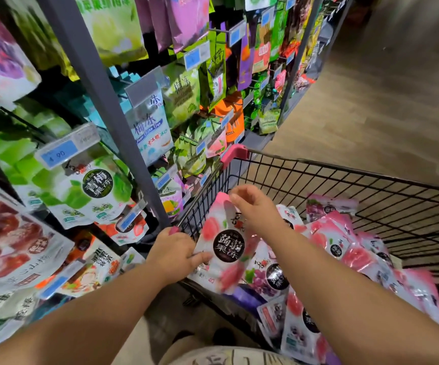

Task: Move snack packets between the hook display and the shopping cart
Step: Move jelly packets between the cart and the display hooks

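A pink and white peach jelly packet [226, 243] with a black round label is held upright over the near left corner of the black wire shopping cart [344, 180]. My left hand [176, 252] grips its lower left edge. My right hand [252, 206] pinches its top edge. Several more pink peach and purple grape packets [344, 248] lie piled in the cart. The hook display [113, 122] fills the left side, hung with green, blue, red and purple packets.
A grey upright post [100, 96] of the display stands just left of the cart. Price tags [60, 154] stick out on hook ends. The cart has a pink corner bumper [235, 154]. Wooden floor [371, 101] stretches right of the display.
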Tool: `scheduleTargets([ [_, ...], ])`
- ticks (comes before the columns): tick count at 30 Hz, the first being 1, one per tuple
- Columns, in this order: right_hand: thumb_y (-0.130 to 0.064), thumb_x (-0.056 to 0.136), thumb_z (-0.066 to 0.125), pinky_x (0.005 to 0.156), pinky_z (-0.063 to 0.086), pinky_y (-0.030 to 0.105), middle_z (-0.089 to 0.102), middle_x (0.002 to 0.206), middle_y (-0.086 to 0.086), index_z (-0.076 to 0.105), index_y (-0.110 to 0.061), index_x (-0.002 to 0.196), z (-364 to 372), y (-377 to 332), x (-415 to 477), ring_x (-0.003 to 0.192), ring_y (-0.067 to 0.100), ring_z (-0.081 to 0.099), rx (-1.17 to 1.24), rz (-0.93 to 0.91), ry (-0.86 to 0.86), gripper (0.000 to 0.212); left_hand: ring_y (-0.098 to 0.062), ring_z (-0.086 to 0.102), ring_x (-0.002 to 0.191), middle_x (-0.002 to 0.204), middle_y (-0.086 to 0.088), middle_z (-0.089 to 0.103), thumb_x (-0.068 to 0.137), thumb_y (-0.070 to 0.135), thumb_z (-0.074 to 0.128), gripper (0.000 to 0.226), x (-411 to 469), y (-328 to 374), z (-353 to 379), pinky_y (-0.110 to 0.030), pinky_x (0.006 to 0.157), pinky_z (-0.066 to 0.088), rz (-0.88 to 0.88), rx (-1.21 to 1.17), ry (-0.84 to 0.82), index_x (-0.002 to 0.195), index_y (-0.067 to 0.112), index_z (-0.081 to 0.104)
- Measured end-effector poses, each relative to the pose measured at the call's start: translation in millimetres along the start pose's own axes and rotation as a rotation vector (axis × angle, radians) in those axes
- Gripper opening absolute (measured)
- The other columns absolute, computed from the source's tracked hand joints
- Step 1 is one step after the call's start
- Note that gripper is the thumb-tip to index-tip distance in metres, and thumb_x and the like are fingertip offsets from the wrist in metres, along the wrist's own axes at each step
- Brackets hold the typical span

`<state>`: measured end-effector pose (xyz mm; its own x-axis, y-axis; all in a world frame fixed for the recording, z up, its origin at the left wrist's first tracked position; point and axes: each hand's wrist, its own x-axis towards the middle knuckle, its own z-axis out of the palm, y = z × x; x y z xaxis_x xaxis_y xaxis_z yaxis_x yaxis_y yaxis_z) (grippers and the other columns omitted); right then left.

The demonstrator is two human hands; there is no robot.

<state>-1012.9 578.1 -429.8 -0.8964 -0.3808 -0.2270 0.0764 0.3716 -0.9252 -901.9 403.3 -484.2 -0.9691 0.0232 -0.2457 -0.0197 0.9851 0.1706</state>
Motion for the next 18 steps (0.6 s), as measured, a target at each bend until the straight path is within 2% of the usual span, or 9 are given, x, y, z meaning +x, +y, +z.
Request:
scheduleTargets([
  [2, -0.035, 0.098, 0.054, 0.085, 0.042, 0.028, 0.055, 0.109, -0.007, 0.052, -0.019, 0.127, -11.8, 13.6, -0.4, 0.103, 0.014, 0.053, 0.005, 0.094, 0.059, 0.033, -0.012, 0.049, 0.075, 0.069, 0.006, 0.051, 0.054, 0.092, -0.016, 0.102, -0.6, 0.4, 1.0, -0.032, 0.106, 0.022, -0.007, 0.029, 0.015, 0.063, 0.018, 0.053],
  [3, -0.038, 0.099, 0.051, 0.084, 0.04, 0.028, 0.052, 0.113, -0.006, 0.048, -0.017, 0.133, -20.1, 22.4, -3.7, 0.105, 0.014, 0.051, 0.01, 0.141, 0.079, 0.04, -0.012, 0.047, 0.073, 0.066, 0.006, 0.048, 0.058, 0.088, -0.01, 0.091, -0.8, 0.1, 0.7, -0.032, 0.106, 0.022, -0.011, 0.054, 0.01, 0.061, 0.019, 0.048],
  [5, -0.045, 0.099, 0.047, 0.08, 0.042, 0.028, 0.05, 0.115, -0.003, 0.046, -0.016, 0.133, -40.9, 49.1, -15.2, 0.107, 0.017, 0.05, -0.006, 0.251, 0.103, 0.045, -0.013, 0.044, 0.069, 0.062, 0.007, 0.042, 0.062, 0.08, -0.004, 0.075, 0.3, 0.0, 0.5, -0.031, 0.105, 0.022, -0.013, 0.073, -0.007, 0.057, 0.021, 0.041],
  [8, -0.048, 0.099, 0.045, 0.096, 0.039, 0.037, 0.049, 0.123, 0.006, 0.042, -0.014, 0.137, -73.8, 105.8, -43.7, 0.121, 0.028, 0.049, -0.095, 0.485, 0.116, 0.051, -0.014, 0.042, 0.065, 0.059, 0.007, 0.04, 0.063, 0.079, -0.001, 0.071, 1.2, 0.9, 2.8, -0.033, 0.103, 0.026, -0.005, 0.08, 0.009, 0.055, 0.021, 0.039],
  [10, -0.047, 0.098, 0.047, 0.103, 0.04, 0.041, 0.051, 0.134, 0.01, 0.041, -0.012, 0.139, -88.3, 141.9, -66.5, 0.123, 0.032, 0.05, -0.193, 0.626, 0.125, 0.054, -0.016, 0.046, 0.064, 0.058, 0.005, 0.043, 0.063, 0.08, 0.002, 0.072, 2.0, 0.7, 5.2, -0.034, 0.101, 0.027, -0.022, 0.076, 0.029, 0.054, 0.019, 0.039],
  [12, -0.043, 0.096, 0.053, 0.102, 0.043, 0.042, 0.056, 0.13, 0.014, 0.048, -0.009, 0.131, -95.3, 171.7, -85.5, 0.111, 0.028, 0.055, -0.239, 0.703, 0.118, 0.049, -0.016, 0.047, 0.062, 0.057, 0.003, 0.044, 0.065, 0.08, 0.004, 0.072, 2.5, 0.1, 7.2, -0.035, 0.099, 0.027, -0.033, 0.084, 0.043, 0.053, 0.018, 0.038],
  [14, -0.031, 0.094, 0.062, 0.097, 0.046, 0.039, 0.059, 0.121, 0.019, 0.054, -0.008, 0.114, -100.3, 193.4, -100.1, 0.1, 0.025, 0.055, -0.24, 0.754, 0.104, 0.032, -0.016, 0.045, 0.062, 0.058, 0.003, 0.045, 0.069, 0.082, 0.011, 0.072, 2.4, 2.6, 5.5, -0.034, 0.098, 0.027, -0.044, 0.094, 0.037, 0.054, 0.017, 0.04],
  [16, -0.028, 0.09, 0.067, 0.098, 0.047, 0.041, 0.061, 0.114, 0.016, 0.053, -0.012, 0.099, -105.1, 208.0, -111.1, 0.102, 0.026, 0.057, -0.266, 0.797, 0.087, 0.024, -0.016, 0.043, 0.062, 0.06, 0.003, 0.046, 0.082, 0.076, 0.031, 0.068, 2.6, 3.7, 4.7, -0.034, 0.096, 0.028, -0.055, 0.096, 0.032, 0.056, 0.015, 0.043],
  [18, -0.026, 0.086, 0.072, 0.103, 0.045, 0.044, 0.061, 0.114, 0.011, 0.053, -0.018, 0.099, -109.0, 223.3, -117.3, 0.109, 0.026, 0.057, -0.201, 0.826, 0.097, 0.024, -0.016, 0.046, 0.063, 0.06, 0.002, 0.05, 0.086, 0.069, 0.038, 0.063, 4.1, 2.3, 4.7, -0.036, 0.096, 0.03, -0.051, 0.098, 0.042, 0.055, 0.015, 0.043],
])
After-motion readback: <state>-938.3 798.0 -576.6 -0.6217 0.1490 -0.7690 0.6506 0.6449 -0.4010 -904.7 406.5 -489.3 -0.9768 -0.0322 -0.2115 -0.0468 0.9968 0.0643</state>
